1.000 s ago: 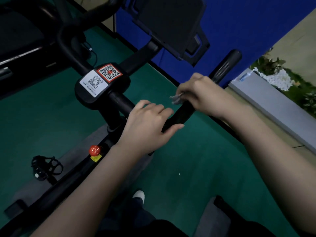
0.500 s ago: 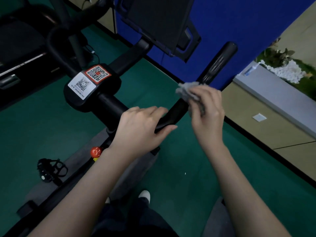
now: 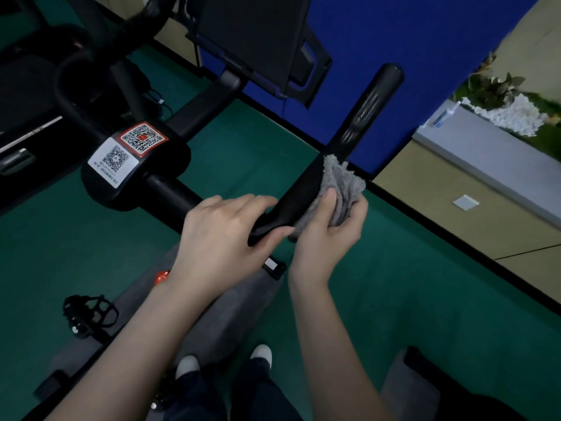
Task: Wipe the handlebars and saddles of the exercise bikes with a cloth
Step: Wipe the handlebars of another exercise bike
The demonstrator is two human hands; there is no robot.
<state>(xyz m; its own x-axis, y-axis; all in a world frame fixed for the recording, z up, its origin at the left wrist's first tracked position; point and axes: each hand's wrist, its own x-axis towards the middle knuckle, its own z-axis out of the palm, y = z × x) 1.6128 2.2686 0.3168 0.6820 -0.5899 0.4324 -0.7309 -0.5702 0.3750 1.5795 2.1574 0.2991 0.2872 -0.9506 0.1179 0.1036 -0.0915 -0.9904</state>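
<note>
The right hand's [image 3: 324, 232] grip is closed on the crumpled grey fluffy cloth [image 3: 343, 183], held against the black padded handlebar arm [image 3: 364, 117] just beside the left hand [image 3: 221, 235], whose grip wraps the bend, while the bar's long axis runs onward from the cloth, up and rightward to its rounded tip.

The one view comes from a wide-angle camera on the person's head, facing forward and steeply down. It sits close over the handlebar [image 3: 303, 191]: the left hand [image 3: 218, 241], the right hand [image 3: 326, 235] and the cloth [image 3: 343, 180] fill the middle, and both forearms run in from the near edge. The shoes [image 3: 261, 354] show at that near edge (so the lens is almost above them). The blue wall [image 3: 425, 56] closes the far right; the far left is dim, perhaps another machine [image 3: 27, 86].
</note>
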